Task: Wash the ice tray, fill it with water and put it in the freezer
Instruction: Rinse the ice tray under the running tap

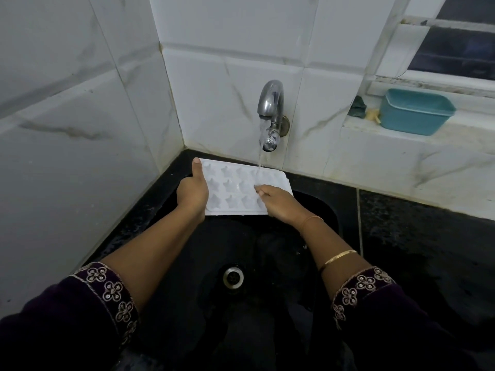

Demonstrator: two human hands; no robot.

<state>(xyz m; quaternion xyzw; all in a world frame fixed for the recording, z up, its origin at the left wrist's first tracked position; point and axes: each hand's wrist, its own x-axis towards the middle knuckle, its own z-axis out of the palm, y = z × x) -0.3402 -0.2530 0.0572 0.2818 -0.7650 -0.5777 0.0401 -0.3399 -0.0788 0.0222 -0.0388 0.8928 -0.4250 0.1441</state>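
Note:
A white ice tray (235, 188) with star-shaped cells is held flat over the black sink (316, 210), under the running tap (270, 108). My left hand (192, 191) grips the tray's left end, thumb lying along its top edge. My right hand (278, 203) rests on the tray's right part, fingertips pressed into a cell where the water stream (259, 162) lands. Part of the tray's right side is hidden under that hand.
The sink drain (233, 276) lies below the tray. A black wet counter (428, 236) runs to the right. On the window ledge sit a teal plastic tub (415, 112), a dark scrubber (357, 107) and a small yellowish piece (373, 115). Tiled walls close in left and behind.

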